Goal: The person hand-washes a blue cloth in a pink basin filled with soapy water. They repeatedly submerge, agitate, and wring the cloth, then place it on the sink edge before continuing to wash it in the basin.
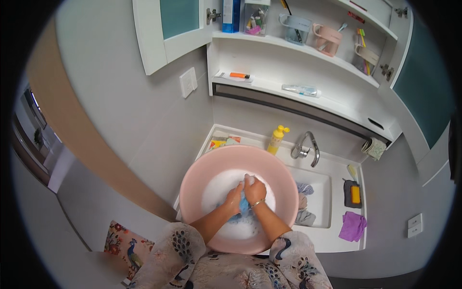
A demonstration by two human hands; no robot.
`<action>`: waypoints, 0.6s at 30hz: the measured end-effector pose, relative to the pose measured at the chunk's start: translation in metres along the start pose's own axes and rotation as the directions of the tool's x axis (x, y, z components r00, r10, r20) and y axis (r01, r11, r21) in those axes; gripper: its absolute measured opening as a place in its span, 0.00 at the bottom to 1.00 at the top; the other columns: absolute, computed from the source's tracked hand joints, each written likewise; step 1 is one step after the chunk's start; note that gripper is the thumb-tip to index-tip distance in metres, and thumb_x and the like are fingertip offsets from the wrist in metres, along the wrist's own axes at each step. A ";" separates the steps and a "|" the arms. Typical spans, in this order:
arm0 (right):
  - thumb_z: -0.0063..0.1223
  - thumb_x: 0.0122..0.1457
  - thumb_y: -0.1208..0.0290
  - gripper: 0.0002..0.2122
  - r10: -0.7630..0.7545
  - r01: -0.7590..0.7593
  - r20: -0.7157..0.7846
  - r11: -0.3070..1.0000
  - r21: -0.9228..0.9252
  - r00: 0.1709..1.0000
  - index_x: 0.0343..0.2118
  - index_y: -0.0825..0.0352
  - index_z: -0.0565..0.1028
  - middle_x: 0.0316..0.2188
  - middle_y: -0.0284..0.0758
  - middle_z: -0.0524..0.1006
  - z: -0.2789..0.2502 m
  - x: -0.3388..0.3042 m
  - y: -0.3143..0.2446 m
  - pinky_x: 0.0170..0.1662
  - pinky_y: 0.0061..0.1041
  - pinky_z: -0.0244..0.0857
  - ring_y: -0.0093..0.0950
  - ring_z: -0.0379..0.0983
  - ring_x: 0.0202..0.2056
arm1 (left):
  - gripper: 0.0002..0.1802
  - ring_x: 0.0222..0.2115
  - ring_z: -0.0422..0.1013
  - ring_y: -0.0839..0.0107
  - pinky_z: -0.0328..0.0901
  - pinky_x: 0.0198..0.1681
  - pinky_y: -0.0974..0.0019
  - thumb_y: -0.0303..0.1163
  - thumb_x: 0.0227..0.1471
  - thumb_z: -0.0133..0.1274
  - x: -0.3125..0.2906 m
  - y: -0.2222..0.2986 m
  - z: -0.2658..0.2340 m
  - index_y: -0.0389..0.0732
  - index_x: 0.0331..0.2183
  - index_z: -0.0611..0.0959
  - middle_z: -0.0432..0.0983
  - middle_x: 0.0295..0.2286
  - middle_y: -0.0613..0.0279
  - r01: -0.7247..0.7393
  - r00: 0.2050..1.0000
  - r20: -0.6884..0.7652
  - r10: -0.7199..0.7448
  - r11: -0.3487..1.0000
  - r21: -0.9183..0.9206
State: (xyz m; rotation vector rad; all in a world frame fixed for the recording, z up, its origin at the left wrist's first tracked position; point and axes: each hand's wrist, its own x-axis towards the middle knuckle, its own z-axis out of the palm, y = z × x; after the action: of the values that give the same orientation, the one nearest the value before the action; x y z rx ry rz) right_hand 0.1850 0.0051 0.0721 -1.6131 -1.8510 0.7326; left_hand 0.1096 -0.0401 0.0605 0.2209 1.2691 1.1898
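A large pink basin (195, 168) stands on the white counter, its bottom covered with white suds (219, 185). Inside it, my two hands are close together over the foam. Wet blue cloth (244, 206) hangs between them, its lower part trailing into the soapy water. My left hand (234, 198) has its fingers closed round the cloth from the left. From the right, my right hand (255, 190), with a bracelet at the wrist, grips it too, the fingers curled. Foam clings to the fingertips and hides part of the grip.
Right of the basin is a sink (325, 197) with crumpled clothes (305, 214), below a chrome faucet (304, 150). A yellow bottle (276, 139) stands behind. A purple cloth (352, 226) and yellow sponge (355, 194) lie at right. Open cabinet doors (180, 29) hang above.
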 end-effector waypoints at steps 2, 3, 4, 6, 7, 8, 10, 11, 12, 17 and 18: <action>0.43 0.53 0.55 0.17 -0.143 0.142 0.012 0.989 0.047 0.990 0.24 0.65 0.75 0.24 0.47 0.74 0.010 -0.014 -0.006 0.33 0.37 0.65 0.44 0.71 0.29 | 0.25 0.37 0.67 0.66 0.63 0.42 0.57 0.51 0.54 0.37 0.048 -0.024 -0.027 0.39 0.39 0.72 0.69 0.39 0.58 -0.165 0.973 0.141 0.181 0.979 -0.121; 0.44 0.52 0.54 0.16 -0.336 0.336 -0.016 0.938 0.081 0.942 0.24 0.64 0.75 0.24 0.47 0.74 0.021 -0.028 -0.005 0.35 0.37 0.64 0.43 0.72 0.30 | 0.24 0.37 0.68 0.65 0.63 0.42 0.57 0.51 0.54 0.37 0.060 -0.030 -0.042 0.40 0.38 0.72 0.70 0.38 0.57 -0.070 0.942 0.297 0.157 0.956 -0.284; 0.45 0.52 0.60 0.12 -0.450 0.446 0.081 0.893 0.065 0.889 0.25 0.63 0.75 0.22 0.46 0.73 0.014 -0.045 -0.018 0.30 0.37 0.64 0.45 0.70 0.25 | 0.22 0.36 0.68 0.64 0.63 0.42 0.58 0.50 0.54 0.37 0.057 -0.024 -0.048 0.41 0.37 0.72 0.70 0.37 0.55 0.081 0.881 0.456 0.125 0.911 -0.405; 0.43 0.53 0.54 0.16 -0.379 0.383 0.178 0.924 0.011 0.908 0.28 0.63 0.76 0.25 0.47 0.74 0.031 -0.030 0.003 0.38 0.38 0.63 0.45 0.71 0.30 | 0.21 0.35 0.69 0.63 0.64 0.41 0.60 0.50 0.54 0.37 0.046 -0.022 -0.049 0.42 0.37 0.72 0.71 0.36 0.54 0.281 0.878 0.477 -0.029 0.839 -0.466; 0.43 0.53 0.56 0.15 -0.234 0.242 0.158 0.970 -0.031 0.959 0.28 0.63 0.76 0.25 0.49 0.74 0.028 -0.013 0.005 0.38 0.38 0.63 0.46 0.71 0.31 | 0.22 0.35 0.69 0.64 0.64 0.41 0.58 0.49 0.54 0.38 0.027 -0.010 -0.031 0.42 0.39 0.71 0.71 0.36 0.56 0.210 0.927 0.369 -0.060 0.901 -0.380; 0.42 0.54 0.57 0.15 -0.085 0.095 0.122 0.993 -0.071 0.989 0.28 0.63 0.76 0.25 0.50 0.73 0.016 0.009 0.003 0.38 0.37 0.64 0.46 0.71 0.31 | 0.23 0.36 0.69 0.64 0.64 0.40 0.55 0.49 0.54 0.38 0.019 -0.002 -0.018 0.41 0.41 0.70 0.71 0.37 0.58 0.146 0.962 0.263 -0.072 0.951 -0.272; 0.45 0.54 0.59 0.15 0.070 -0.084 0.086 0.980 0.179 0.994 0.26 0.67 0.76 0.26 0.45 0.76 0.001 0.026 0.009 0.37 0.29 0.64 0.37 0.73 0.30 | 0.21 0.35 0.69 0.66 0.65 0.40 0.60 0.45 0.55 0.39 0.036 -0.005 -0.021 0.39 0.42 0.71 0.71 0.36 0.59 0.105 0.940 0.341 -0.019 0.967 -0.234; 0.46 0.54 0.59 0.15 0.109 -0.126 0.067 0.916 0.380 0.992 0.25 0.68 0.76 0.26 0.43 0.76 0.011 0.030 0.022 0.37 0.28 0.64 0.34 0.73 0.30 | 0.21 0.35 0.69 0.67 0.66 0.40 0.61 0.44 0.55 0.39 0.034 -0.001 -0.019 0.38 0.42 0.71 0.71 0.35 0.59 0.032 0.937 0.344 0.052 0.972 -0.233; 0.47 0.54 0.59 0.16 0.146 -0.151 0.053 0.811 0.565 0.988 0.24 0.69 0.76 0.26 0.41 0.77 0.019 0.036 0.034 0.37 0.26 0.64 0.31 0.73 0.30 | 0.20 0.34 0.69 0.68 0.66 0.40 0.62 0.43 0.55 0.39 0.034 0.003 -0.018 0.38 0.41 0.71 0.71 0.35 0.59 -0.040 0.928 0.351 0.122 0.971 -0.234; 0.48 0.52 0.61 0.10 -0.263 0.198 0.145 0.914 0.354 0.954 0.31 0.62 0.72 0.28 0.46 0.75 0.013 -0.037 -0.016 0.34 0.31 0.66 0.40 0.73 0.28 | 0.17 0.34 0.70 0.68 0.66 0.40 0.63 0.39 0.55 0.39 0.104 -0.022 -0.087 0.38 0.40 0.71 0.72 0.34 0.60 -0.388 0.908 0.212 0.361 0.916 0.105; 0.48 0.52 0.60 0.11 -0.285 0.239 0.164 0.937 0.253 0.944 0.31 0.63 0.72 0.25 0.46 0.74 0.019 -0.041 -0.018 0.33 0.32 0.65 0.41 0.72 0.27 | 0.16 0.35 0.70 0.68 0.66 0.41 0.63 0.39 0.55 0.38 0.133 -0.037 -0.106 0.38 0.40 0.72 0.72 0.35 0.60 -0.500 0.860 0.264 0.436 0.822 0.272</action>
State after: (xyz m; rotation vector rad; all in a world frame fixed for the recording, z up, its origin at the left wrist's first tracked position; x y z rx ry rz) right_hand 0.1631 -0.0385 0.0692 -1.1525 -1.9884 0.9738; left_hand 0.0223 -0.0015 -0.0855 0.9282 1.2754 1.3217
